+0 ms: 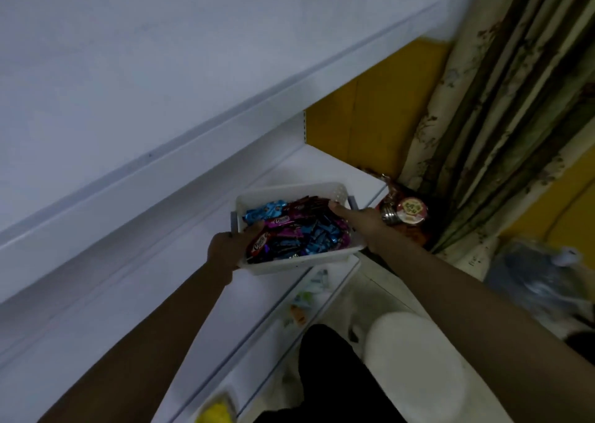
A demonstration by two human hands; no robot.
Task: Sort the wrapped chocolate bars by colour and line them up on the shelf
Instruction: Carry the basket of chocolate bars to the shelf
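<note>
A white plastic basket (283, 194) with grey handles is held over the front edge of the middle white shelf (180, 278). It is filled with several wrapped chocolate bars (299, 232) in blue, magenta and dark red. My left hand (230, 245) grips the basket's left handle, thumb lying over the rim onto the bars. My right hand (360, 220) grips the right handle, thumb stretched inward over the rim.
A wide white shelf (161, 101) hangs above on the left. A lower shelf (309, 297) carries small coloured packets. A round red-lidded container (409, 213) sits by the patterned curtain (502, 101) at right. A white stool (418, 368) stands below.
</note>
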